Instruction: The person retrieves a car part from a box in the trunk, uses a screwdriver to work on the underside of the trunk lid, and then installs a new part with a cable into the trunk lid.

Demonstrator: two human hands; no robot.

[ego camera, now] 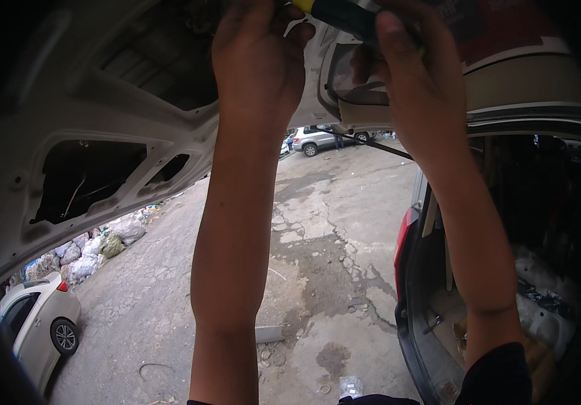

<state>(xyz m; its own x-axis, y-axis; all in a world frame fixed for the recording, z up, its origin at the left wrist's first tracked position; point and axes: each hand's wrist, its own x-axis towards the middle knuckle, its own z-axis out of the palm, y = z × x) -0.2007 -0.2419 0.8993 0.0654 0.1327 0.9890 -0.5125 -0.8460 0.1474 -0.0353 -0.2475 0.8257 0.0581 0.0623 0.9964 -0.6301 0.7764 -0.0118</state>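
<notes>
Both arms reach up under the raised tailgate point(179, 126) of a vehicle, its bare inner metal panel showing cut-outs. My right hand point(422, 66) grips the dark green handle point(346, 17) of a hand tool with a yellow collar. What the tool's tip touches is hidden at the top edge. My left hand point(260, 61) is raised beside the yellow part, fingers curled near it; whether it holds anything cannot be told, since its fingertips are partly cut off by the frame.
A thin black strut point(371, 144) runs behind my right wrist to the vehicle's body. At right is the open cargo area with a red tail light point(403, 238). Below lies cracked concrete point(316, 223). A white car point(42, 324), filled sacks point(88, 253) and a silver SUV point(321, 139) stand farther off.
</notes>
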